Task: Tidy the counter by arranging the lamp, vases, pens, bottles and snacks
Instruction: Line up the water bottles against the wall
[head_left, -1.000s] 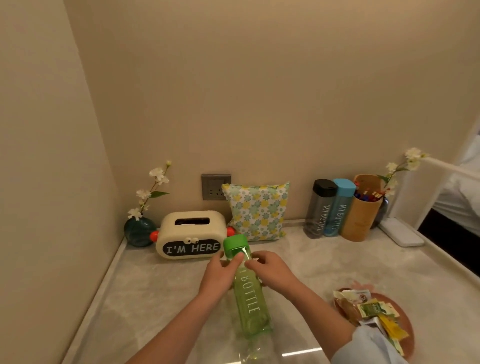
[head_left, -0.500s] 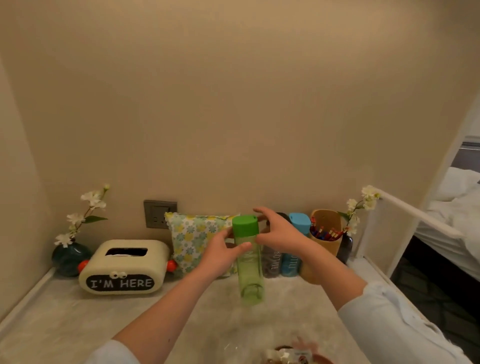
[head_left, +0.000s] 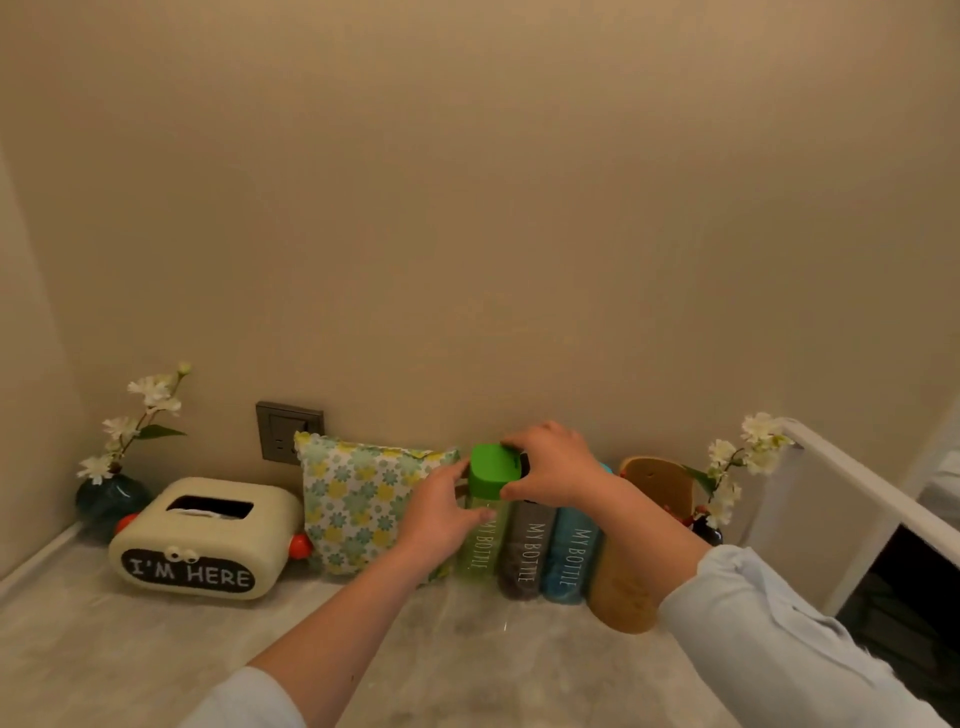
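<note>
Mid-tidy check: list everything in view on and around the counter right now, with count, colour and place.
green bottle: 1, translucent green, upright at the back wall, left end of the bottle row
grey bottle: 1, dark grey, middle of the row
blue bottle: 1, blue, right end of the row
pen holder: 1, tan, right of the blue bottle
left vase: 1, dark teal, white flowers, left corner
right vase: 1, dark, white flowers, beyond the pen holder
floral cushion: 1, green-yellow print, left of the bottles
tissue box: 1, cream, left of the cushion
wall socket: 1, grey, back wall
counter: 1, pale marble
left hand: holds the green bottle's body
right hand: grips its cap
</note>
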